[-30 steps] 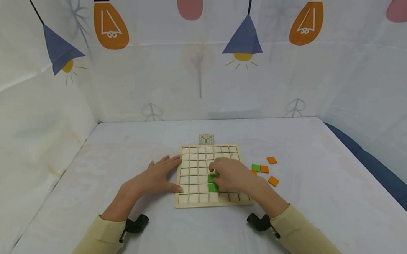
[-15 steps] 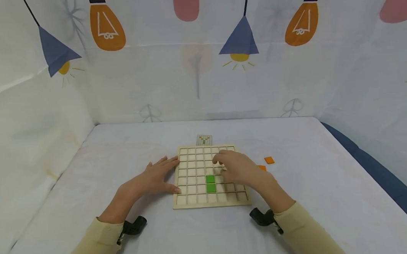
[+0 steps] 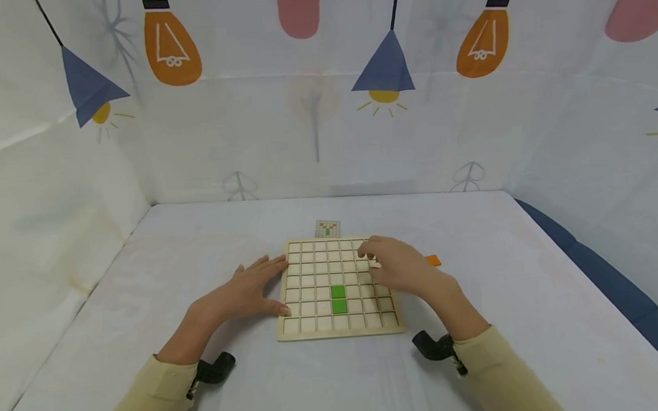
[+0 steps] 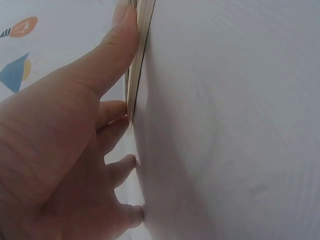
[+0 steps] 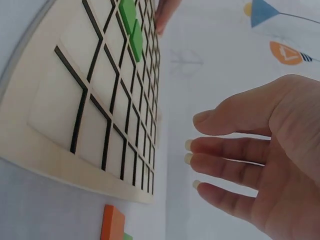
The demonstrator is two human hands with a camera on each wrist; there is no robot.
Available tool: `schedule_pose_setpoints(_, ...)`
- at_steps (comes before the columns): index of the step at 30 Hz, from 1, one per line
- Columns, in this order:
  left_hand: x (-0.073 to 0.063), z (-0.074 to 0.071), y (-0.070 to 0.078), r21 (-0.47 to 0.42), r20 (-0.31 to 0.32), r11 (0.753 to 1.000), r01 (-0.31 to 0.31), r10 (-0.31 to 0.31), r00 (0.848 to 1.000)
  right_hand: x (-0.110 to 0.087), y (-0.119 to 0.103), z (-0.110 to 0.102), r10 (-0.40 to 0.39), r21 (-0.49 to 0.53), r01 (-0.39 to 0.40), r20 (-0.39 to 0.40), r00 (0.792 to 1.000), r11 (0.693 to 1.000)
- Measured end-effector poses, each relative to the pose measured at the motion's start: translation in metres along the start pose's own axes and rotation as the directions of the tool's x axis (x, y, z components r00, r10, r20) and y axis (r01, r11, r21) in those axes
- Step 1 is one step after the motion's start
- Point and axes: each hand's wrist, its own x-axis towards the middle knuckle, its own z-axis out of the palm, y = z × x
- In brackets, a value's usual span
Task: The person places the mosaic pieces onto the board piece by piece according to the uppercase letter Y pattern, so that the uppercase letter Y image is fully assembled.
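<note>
A pale wooden grid board point(image 3: 341, 334) lies on the table. Two green square tiles point(image 3: 338, 299) sit in neighbouring cells of one column, just right of my left thumb's side of the grid. My left hand point(image 3: 239, 295) rests at the board's left edge with fingers spread; in the left wrist view, the thumb point(image 4: 117, 42) touches the board's side. Over the board's upper right part hovers my right hand point(image 3: 402, 267), fingers loosely bent. The right wrist view shows nothing between its thumb and fingers point(image 5: 227, 170).
Behind the board lies a small patterned card point(image 3: 328, 228). An orange tile point(image 3: 433, 261) shows beyond my right hand, which hides other loose tiles. In the right wrist view, another orange tile point(image 5: 113, 222) lies beside the board. Printed fabric walls point(image 3: 236, 129) surround the table.
My right hand has let go of the upper green tile, lifted away and moved right across the board. The left hand keeps its place at the board's edge.
</note>
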Motion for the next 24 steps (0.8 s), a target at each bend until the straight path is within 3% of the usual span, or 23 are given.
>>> schedule_pose_setpoints(11,0.001,0.000,0.001,0.013,-0.002,1.000,0.019,-0.019,1.000,-0.004,0.013,-0.006,0.024,-0.025,-0.025,-0.025,0.999,0.999)
schedule_pose_setpoints(24,-0.003,-0.001,0.004,0.003,-0.001,1.000,0.005,-0.005,1.000,-0.010,0.026,-0.017,0.114,-0.020,-0.113,0.019,0.993,0.993)
